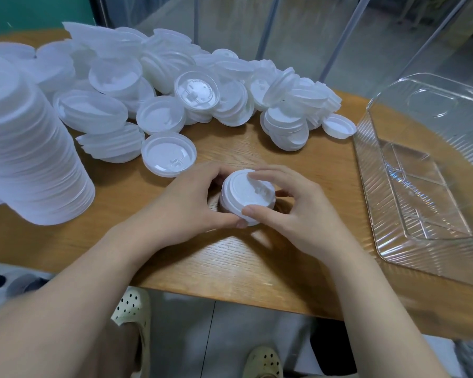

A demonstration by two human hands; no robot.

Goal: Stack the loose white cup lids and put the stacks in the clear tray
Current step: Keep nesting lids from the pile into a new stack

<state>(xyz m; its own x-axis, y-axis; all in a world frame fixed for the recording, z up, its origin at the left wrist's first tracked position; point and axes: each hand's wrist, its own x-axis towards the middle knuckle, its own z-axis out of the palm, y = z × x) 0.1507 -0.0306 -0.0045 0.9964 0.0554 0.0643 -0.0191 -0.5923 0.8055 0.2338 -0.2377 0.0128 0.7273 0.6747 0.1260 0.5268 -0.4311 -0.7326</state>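
A short stack of white cup lids (243,193) sits at the middle of the wooden table (230,268). My left hand (183,205) grips its left side, thumb at the bottom edge. My right hand (292,211) holds its right side, with a finger on the top rim and the thumb on the near rim. A big heap of loose white lids (175,85) lies across the back of the table. The clear tray (421,249) stands at the right with no lids in it.
A tall leaning stack of white lids (30,159) stands at the left. One lid lies upside down (168,154) just behind my left hand. The table's front edge runs below my forearms; my feet in pale clogs show beneath it.
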